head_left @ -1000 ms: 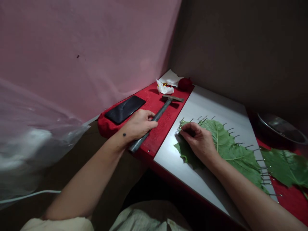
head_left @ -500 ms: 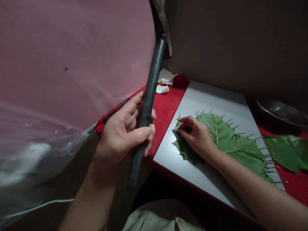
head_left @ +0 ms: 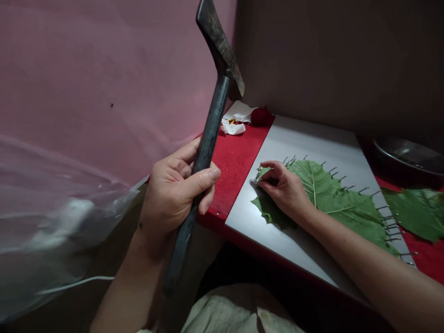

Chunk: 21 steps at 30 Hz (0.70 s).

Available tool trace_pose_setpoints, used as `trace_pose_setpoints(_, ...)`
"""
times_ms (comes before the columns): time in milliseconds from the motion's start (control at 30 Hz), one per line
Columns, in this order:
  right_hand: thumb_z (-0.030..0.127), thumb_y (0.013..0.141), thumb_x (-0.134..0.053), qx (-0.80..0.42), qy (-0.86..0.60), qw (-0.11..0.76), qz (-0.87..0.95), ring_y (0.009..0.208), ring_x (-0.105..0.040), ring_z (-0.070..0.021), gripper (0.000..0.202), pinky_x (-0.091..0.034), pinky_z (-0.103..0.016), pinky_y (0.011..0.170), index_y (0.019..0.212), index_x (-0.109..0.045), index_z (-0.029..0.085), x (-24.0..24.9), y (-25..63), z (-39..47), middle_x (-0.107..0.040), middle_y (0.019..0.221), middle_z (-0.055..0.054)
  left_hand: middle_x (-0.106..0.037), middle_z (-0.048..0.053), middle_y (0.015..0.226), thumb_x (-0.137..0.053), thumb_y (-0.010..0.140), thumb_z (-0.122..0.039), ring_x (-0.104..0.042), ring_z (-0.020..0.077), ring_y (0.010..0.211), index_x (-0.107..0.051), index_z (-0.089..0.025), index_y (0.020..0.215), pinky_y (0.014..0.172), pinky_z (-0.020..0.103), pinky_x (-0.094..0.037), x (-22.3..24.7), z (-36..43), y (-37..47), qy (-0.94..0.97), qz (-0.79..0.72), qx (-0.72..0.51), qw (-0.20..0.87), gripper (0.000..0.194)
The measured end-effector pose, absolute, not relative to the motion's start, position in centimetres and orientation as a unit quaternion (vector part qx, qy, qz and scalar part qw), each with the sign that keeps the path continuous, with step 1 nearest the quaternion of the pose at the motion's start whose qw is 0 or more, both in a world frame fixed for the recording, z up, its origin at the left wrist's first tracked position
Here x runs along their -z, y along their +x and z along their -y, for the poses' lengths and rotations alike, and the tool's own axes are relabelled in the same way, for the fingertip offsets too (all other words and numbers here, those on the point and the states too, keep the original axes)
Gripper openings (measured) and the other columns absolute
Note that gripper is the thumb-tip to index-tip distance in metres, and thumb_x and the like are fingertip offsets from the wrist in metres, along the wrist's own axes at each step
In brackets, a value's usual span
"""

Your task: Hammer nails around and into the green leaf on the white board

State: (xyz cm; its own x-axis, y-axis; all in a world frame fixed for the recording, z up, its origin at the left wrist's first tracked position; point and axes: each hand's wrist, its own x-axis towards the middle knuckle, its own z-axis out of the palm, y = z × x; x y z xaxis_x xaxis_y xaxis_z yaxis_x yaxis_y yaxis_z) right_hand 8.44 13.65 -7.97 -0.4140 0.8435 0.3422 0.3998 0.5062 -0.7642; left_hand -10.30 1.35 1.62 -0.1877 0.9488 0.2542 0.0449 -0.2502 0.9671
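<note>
My left hand is wrapped round the dark pipe handle of a hatchet, raised in front of the pink wall. Its heavy, worn metal head points up and left. Down on a pale board, my right hand has thumb and index finger curled about a thin nail at the left edge of a big green leaf. Part of that leaf is hidden under the hand. Several more nails stand along the leaf's upper and right edges.
The board lies on a red-covered table. Crumpled white paper and a dark red round thing sit at the back. To the right are a metal bowl and another leaf. Clear plastic sheeting hangs at left.
The hatchet has come down and left in view, so more of its head shows. My right hand stays at the nail by the leaf's left edge. The view has shifted slightly.
</note>
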Motion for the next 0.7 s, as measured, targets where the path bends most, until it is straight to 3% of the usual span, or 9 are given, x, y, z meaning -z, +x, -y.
trace_pose_setpoints(100, 0.022, 0.075, -0.057, -0.296, -0.394, 0.371, 0.788, 0.068, -0.06, -0.0168, 0.034, -0.048, -0.036, 0.071, 0.109, -0.051, 0.024, 8.1, 8.5, -13.7, -0.065, 0.075, 0.0, -0.051, -0.005, 0.057, -0.061, 0.079, -0.01, -0.042, 0.0053, 0.034, -0.063, -0.016, 0.081, 0.036, 0.023, -0.021, -1.7, -1.1, -10.2, 0.512, -0.488, -0.604, 0.367, 0.007)
trace_pose_setpoints(233, 0.021, 0.075, -0.057, -0.284, -0.392, 0.366, 0.795, 0.068, -0.061, -0.0172, 0.035, -0.049, -0.037, 0.072, 0.109, -0.052, 0.024, 8.2, 8.4, -13.7, -0.065, 0.075, -0.001, -0.056, -0.003, 0.062, -0.063, 0.077, -0.011, -0.041, 0.0052, 0.032, -0.065, -0.017, 0.091, 0.034, 0.023, -0.017, -1.7, -0.7, -10.1, 0.497, -0.496, -0.621, 0.348, 0.015)
trace_pose_setpoints(367, 0.021, 0.075, -0.057, -0.276, -0.403, 0.366, 0.792, 0.069, -0.061, -0.0174, 0.04, -0.049, -0.036, 0.073, 0.114, -0.05, 0.022, 8.1, 8.4, -13.7, -0.066, 0.076, -0.001, -0.054, -0.004, 0.054, -0.064, 0.078, -0.017, -0.039, 0.0057, 0.031, -0.065, -0.019, 0.094, 0.032, 0.021, -0.017, -1.8, 0.4, -10.6, 0.494, -0.5, -0.581, 0.412, 0.016)
trace_pose_setpoints(467, 0.019, 0.074, -0.058, -0.27, -0.41, 0.366, 0.791, 0.07, -0.061, -0.0179, 0.051, -0.048, -0.036, 0.074, 0.123, -0.047, 0.02, 8.1, 8.3, -13.8, -0.067, 0.077, -0.001, -0.053, -0.005, 0.051, -0.065, 0.078, -0.022, -0.038, 0.0052, 0.03, -0.061, -0.025, 0.115, 0.032, 0.019, -0.018, -1.9, 2.0, -11.2, 0.451, -0.523, -0.538, 0.483, 0.037)
trace_pose_setpoints(567, 0.017, 0.072, -0.057, -0.26, -0.408, 0.364, 0.796, 0.071, -0.061, -0.0179, 0.064, -0.047, -0.036, 0.074, 0.134, -0.041, 0.018, 8.0, 8.3, -13.8, -0.067, 0.077, -0.001, -0.059, -0.001, 0.062, -0.067, 0.075, -0.027, -0.039, 0.0051, 0.031, -0.048, -0.031, 0.134, 0.035, 0.02, -0.019, -1.8, 3.7, -11.3, 0.381, -0.576, -0.493, 0.53, 0.062)
trace_pose_setpoints(700, 0.016, 0.071, -0.057, -0.26, -0.394, 0.367, 0.801, 0.069, -0.062, -0.0173, 0.072, -0.048, -0.035, 0.073, 0.14, -0.037, 0.02, 8.0, 8.3, -13.8, -0.068, 0.077, -0.001, -0.051, -0.004, 0.054, -0.063, 0.08, -0.031, -0.035, 0.0049, 0.032, -0.039, -0.038, 0.14, 0.036, 0.019, -0.021, -1.5, 4.6, -11.2, 0.375, -0.582, -0.42, 0.587, 0.065)
